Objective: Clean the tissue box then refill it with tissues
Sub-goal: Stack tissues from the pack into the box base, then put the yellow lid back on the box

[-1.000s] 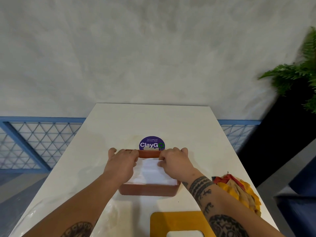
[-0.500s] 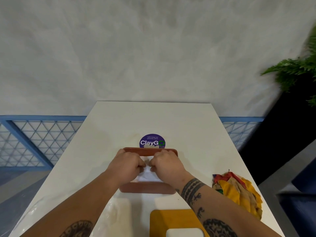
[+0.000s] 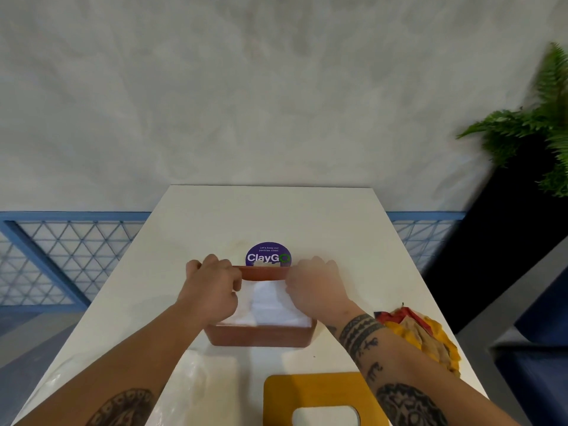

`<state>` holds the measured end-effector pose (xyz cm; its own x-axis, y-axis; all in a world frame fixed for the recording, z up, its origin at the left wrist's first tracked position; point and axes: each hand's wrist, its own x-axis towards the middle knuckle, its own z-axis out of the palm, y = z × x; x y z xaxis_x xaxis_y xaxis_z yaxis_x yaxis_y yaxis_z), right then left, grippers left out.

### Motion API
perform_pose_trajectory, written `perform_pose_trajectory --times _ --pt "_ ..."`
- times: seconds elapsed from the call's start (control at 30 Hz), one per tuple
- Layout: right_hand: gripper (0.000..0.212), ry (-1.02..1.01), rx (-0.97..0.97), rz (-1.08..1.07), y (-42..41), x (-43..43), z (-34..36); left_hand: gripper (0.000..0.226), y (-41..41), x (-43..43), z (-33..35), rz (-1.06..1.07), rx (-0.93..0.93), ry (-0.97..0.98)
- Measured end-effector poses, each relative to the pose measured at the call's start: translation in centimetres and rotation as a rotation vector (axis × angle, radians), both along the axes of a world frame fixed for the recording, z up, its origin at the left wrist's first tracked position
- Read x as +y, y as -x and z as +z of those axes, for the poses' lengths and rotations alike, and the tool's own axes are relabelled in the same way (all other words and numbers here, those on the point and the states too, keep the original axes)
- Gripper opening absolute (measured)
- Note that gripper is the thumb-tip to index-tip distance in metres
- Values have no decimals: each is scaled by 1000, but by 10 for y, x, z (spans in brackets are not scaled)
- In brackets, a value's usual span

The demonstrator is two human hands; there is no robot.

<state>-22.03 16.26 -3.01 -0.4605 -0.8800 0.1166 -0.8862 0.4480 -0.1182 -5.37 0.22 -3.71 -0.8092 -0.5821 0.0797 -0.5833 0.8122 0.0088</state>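
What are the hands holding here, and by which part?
The left hand and right hand each grip the tissue box by its far rim, near the far corners.

You're standing in a shared pantry, the office break-area kind. The purple sticker (image 3: 268, 256) on your white bench (image 3: 307, 216) reads "ClayGo, Let's keep our pantries clean". Around you are a grey plaster wall (image 3: 246, 103), a blue lattice railing (image 3: 61, 250) and a fern (image 3: 528, 124) in a black planter (image 3: 507, 226).

1 red-brown tissue box (image 3: 261, 336), open-topped, on white table (image 3: 276, 216); white tissues (image 3: 270, 305) inside. Left hand (image 3: 212, 287) and right hand (image 3: 316, 287) at its far corners, fingers curled over the far rim; right hand blurred. Just beyond: 1 purple sticker (image 3: 267, 255). Near edge: 1 slotted wooden lid (image 3: 310, 395), clear plastic wrapper (image 3: 196, 385). Right: 1 crumpled yellow-red cloth (image 3: 421, 336).
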Motion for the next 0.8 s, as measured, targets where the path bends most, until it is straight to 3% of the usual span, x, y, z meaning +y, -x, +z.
perform_pose_trajectory --times 0.13,0.3,0.5,0.67,0.8 --pt "33 -59 -3 -2 -3 10 1 39 -7 11 5 5 14 -37" --pt "25 -53 14 -65 -16 21 3 45 -14 12 -3 33 19 -127" --pt "39 38 -46 -179 -30 31 15 53 -21 18 11 -1 30 -121" --pt "31 324 -100 -387 -50 57 20 53 -39 28 14 -34 227 -107" --pt "23 532 -214 -541 -69 107 -5 33 -58 42 3 -149 517 -183"
